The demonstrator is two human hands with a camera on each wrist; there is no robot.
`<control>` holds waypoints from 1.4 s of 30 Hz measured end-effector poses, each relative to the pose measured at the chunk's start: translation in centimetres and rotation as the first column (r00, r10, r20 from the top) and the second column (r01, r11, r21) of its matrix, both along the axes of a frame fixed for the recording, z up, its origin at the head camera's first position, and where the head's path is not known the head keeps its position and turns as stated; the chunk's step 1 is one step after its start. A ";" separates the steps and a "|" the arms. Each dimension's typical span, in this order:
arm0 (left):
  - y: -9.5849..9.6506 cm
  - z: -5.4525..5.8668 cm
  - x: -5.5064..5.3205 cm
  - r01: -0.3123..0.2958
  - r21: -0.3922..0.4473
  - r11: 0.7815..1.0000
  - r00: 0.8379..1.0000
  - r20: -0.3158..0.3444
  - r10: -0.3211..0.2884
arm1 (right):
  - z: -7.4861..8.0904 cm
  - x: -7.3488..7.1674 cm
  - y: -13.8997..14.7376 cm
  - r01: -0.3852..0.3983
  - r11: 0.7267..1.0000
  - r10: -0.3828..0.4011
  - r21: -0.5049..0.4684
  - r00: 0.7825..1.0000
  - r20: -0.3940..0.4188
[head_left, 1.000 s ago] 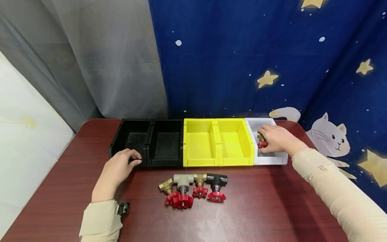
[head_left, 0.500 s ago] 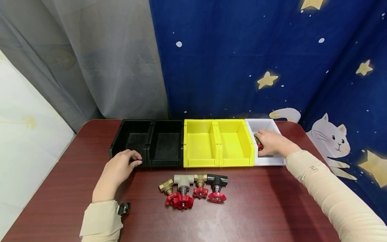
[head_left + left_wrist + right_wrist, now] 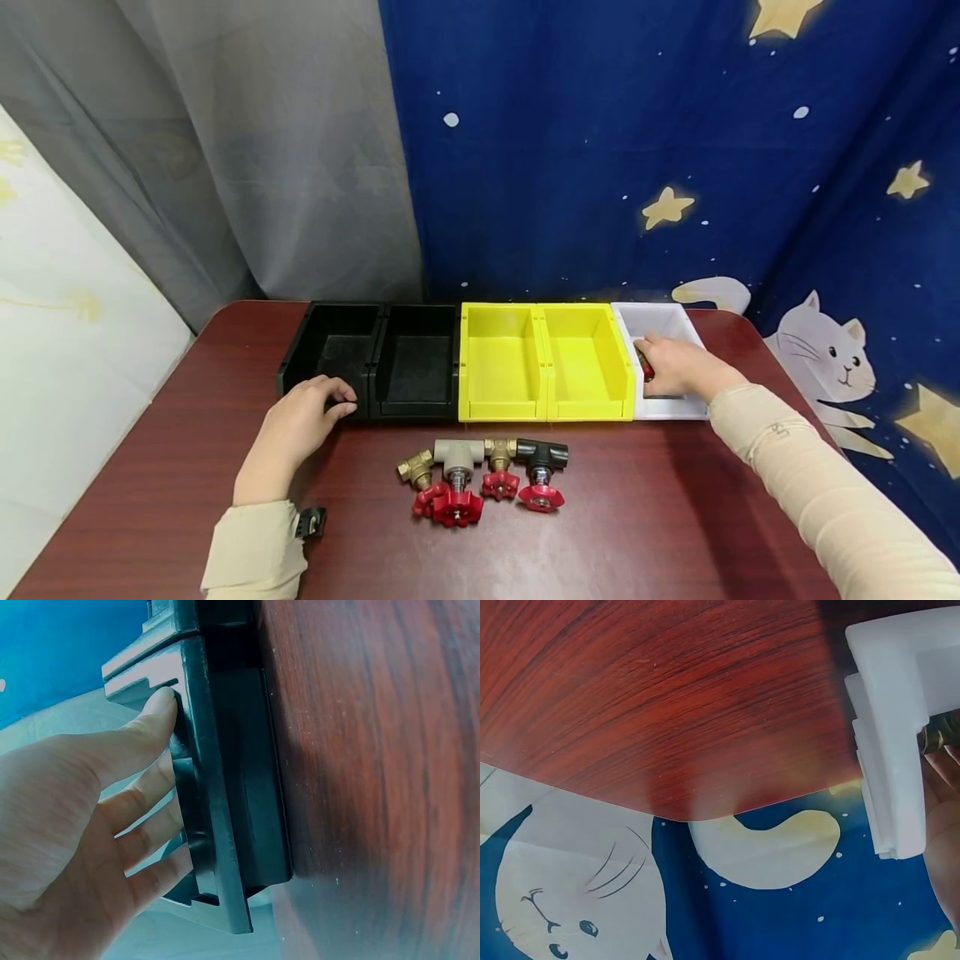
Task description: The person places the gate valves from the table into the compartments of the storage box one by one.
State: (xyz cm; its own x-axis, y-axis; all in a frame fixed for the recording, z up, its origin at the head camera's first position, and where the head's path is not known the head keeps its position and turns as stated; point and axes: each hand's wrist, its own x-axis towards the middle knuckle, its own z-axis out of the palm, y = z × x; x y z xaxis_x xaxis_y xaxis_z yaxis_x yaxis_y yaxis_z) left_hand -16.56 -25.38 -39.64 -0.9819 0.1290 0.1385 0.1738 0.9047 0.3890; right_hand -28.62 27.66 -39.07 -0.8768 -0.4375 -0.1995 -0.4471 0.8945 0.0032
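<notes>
My right hand point(image 3: 682, 367) reaches into the white bin point(image 3: 688, 410) at the row's right end and grips a brass valve with a red handwheel point(image 3: 644, 365). The palm and fingers cover most of that valve; the right wrist view catches only a bit of its brass body point(image 3: 939, 735) behind the bin wall. At the opposite end, my left hand point(image 3: 303, 421) rests on the front lip of the leftmost black bin point(image 3: 288, 367). In the left wrist view its thumb touches the rim and the relaxed fingers point(image 3: 154, 832) lie along the front edge.
Another black bin point(image 3: 416, 408) and two yellow bins point(image 3: 502, 411) point(image 3: 588, 410) stand between. Before them lie two brass valves point(image 3: 416, 468) point(image 3: 500, 452), a beige valve point(image 3: 459, 454) and a black valve point(image 3: 543, 455), all with red handwheels. Curtains hang behind the table point(image 3: 622, 542).
My right hand has sunk lower into the white bin with the valve, shifting slightly left, and now hides more of it. The left hand stays put. The head view has tilted slightly.
</notes>
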 end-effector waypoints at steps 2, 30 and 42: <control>0.0 0.0 0.0 0.000 0.002 1.000 1.000 -0.001 0.000 | 0.0 0.1 0.0 0.008 1.000 -0.008 -0.005 1.000 0.002; -0.2 -0.1 -0.2 0.002 0.011 1.000 1.000 0.001 -0.002 | 3.5 4.8 2.1 -0.023 0.985 -0.009 -0.173 0.983 -0.182; -0.3 -0.2 -0.4 0.008 0.006 1.000 1.000 -0.006 -0.008 | 4.8 7.9 1.6 -0.164 0.956 0.079 -0.245 0.943 -0.325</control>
State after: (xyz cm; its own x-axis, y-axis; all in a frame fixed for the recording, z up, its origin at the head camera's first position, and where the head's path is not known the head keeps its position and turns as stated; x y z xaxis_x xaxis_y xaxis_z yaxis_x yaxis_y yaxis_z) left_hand -16.95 -25.65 -39.86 -0.9799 0.1365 0.1453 0.1838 0.9008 0.3934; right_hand -20.73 29.25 -34.28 -0.8128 -0.5436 0.2094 -0.5671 0.8206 -0.0707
